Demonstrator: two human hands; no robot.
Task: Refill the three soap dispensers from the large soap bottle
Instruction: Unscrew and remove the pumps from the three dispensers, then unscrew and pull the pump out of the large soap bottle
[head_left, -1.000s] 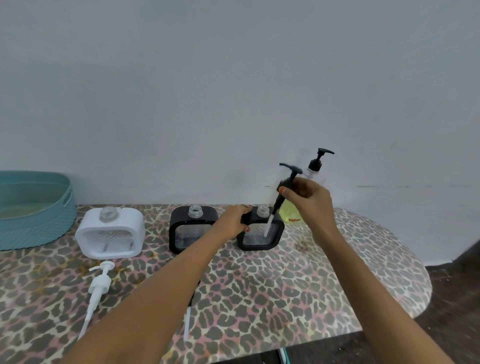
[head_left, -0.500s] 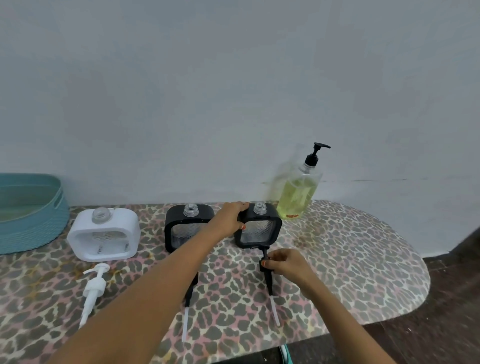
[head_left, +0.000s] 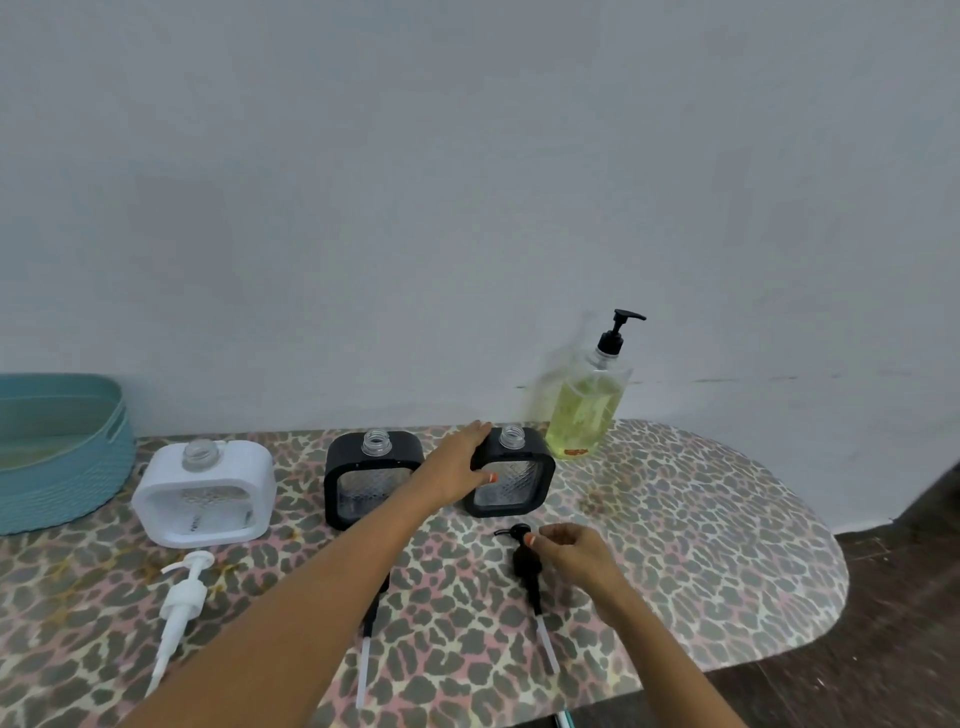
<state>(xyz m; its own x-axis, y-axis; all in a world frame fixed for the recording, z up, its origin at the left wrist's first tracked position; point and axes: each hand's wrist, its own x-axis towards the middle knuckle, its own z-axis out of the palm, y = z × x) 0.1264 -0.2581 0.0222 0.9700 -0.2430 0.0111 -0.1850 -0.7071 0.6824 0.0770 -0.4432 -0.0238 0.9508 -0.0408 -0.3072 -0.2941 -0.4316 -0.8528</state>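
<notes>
Nearest the camera, 3 pump heads lie flat on the leopard-print table (head_left: 701, 545), tubes pointing toward the near edge: 1 white pump (head_left: 179, 603) at the left, 1 black pump (head_left: 370, 623) mostly hidden under the left forearm, and 1 more black pump (head_left: 530, 571) at the right. The right hand (head_left: 571, 551) rests at the head of that last pump, thumb and fingertips loosely pinched on or just at its top; whether it actually grips or has let go I cannot tell.

Behind the pumps stand 3 square dispensers in a row, all with bare, open necks: 1 white dispenser (head_left: 205, 493), 1 black dispenser (head_left: 371, 478) in the middle, and a second black dispenser (head_left: 511, 480) at the right. The left hand (head_left: 460, 462) is wrapped around the upper left corner of that right-hand dispenser, steadying it, thumb on its front face.

Farther back, against the wall, the 1 large soap bottle (head_left: 587, 410) stands upright, roughly 2 thirds full of yellow soap, its own black pump on. A teal basket (head_left: 67, 467) sits at the far left.

So I judge the opening stage done: all 3 dispensers are uncapped. They look empty or nearly so, so the pouring into all 3 and refitting of 3 pumps remain.
</notes>
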